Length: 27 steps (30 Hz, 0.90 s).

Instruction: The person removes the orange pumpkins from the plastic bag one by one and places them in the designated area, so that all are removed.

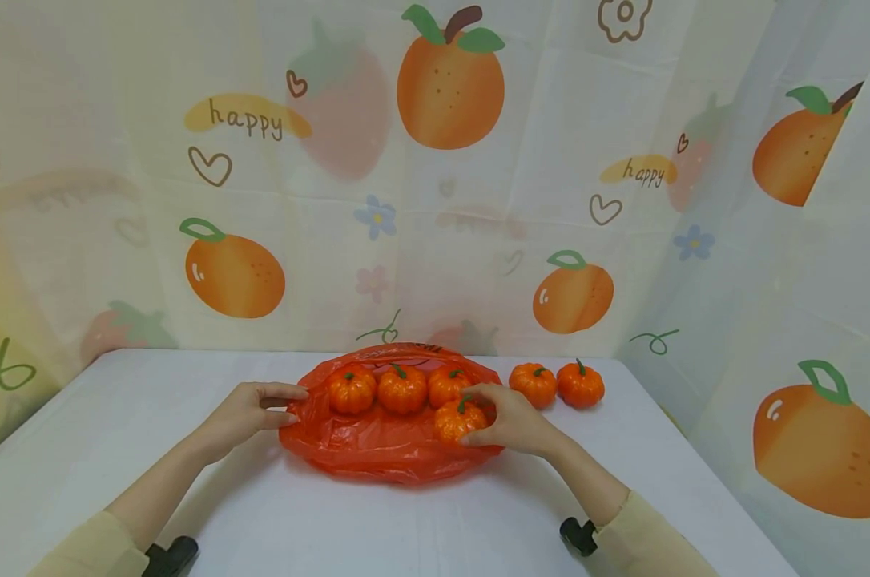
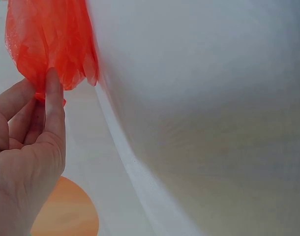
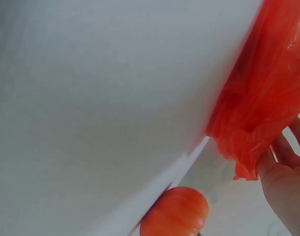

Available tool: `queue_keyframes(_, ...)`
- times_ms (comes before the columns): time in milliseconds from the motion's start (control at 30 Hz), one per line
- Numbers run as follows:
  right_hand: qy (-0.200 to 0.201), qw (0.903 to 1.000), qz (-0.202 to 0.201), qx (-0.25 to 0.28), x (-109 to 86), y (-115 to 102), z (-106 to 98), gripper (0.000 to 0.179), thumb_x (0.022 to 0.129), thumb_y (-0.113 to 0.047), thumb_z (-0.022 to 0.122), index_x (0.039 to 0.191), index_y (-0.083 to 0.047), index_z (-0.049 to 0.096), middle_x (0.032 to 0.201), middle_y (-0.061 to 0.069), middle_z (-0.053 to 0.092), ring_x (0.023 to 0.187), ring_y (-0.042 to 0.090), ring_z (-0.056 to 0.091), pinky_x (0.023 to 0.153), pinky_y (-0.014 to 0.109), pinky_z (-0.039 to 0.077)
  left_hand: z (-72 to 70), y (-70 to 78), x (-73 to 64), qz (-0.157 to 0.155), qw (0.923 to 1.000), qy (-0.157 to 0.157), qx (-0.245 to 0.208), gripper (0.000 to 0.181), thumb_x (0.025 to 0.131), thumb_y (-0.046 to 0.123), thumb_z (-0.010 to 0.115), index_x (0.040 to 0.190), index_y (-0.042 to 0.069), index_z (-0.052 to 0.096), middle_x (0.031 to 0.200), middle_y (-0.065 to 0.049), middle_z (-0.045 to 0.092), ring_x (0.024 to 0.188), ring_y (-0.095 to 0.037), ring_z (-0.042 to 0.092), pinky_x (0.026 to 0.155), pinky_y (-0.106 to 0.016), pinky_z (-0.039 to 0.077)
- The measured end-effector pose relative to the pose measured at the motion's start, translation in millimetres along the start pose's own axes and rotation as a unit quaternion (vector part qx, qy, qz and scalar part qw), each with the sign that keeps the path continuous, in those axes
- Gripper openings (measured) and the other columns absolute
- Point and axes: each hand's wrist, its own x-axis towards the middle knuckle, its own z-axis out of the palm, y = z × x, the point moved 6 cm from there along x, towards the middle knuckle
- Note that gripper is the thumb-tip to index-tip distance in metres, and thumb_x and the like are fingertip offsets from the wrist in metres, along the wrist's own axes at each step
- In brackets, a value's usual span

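A red plastic bag (image 1: 356, 449) lies spread on the white table, its mouth facing up. Three small orange pumpkins (image 1: 402, 389) sit in a row along its far inner side. At the bag's left edge, my left hand (image 1: 242, 417) pinches the plastic between thumb and fingers; the left wrist view shows the gathered bag (image 2: 51, 39) in that grip. My right hand (image 1: 516, 418) holds another small pumpkin (image 1: 458, 421) with a green stem over the bag's right part. From the right wrist, the bag (image 3: 268, 93) hides most of that held pumpkin.
Two more pumpkins, a nearer one (image 1: 533, 385) and one at far right (image 1: 581, 384), stand on the table (image 1: 435, 521) just right of the bag. Behind and to the right hangs a fruit-printed curtain (image 1: 435, 216).
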Motion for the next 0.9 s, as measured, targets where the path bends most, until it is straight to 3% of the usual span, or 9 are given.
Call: queue_keyframes(900,-0.026,0.9996,0.012,-0.009,1.6,1.3,2.9,0.064,0.074,-0.031,0.086,0.131,-0.015,0.06,0.128,0.003,0.066,0.121,0.023,0.058,0.104,0.05,0.051,-0.8,0.7,1.1,0.002,0.9999,-0.004,0.012,0.041,0.091,0.011,0.065,0.131,0.003,0.063,0.138,-0.023,0.059,0.13,-0.043,0.054,0.089,-0.03,0.06)
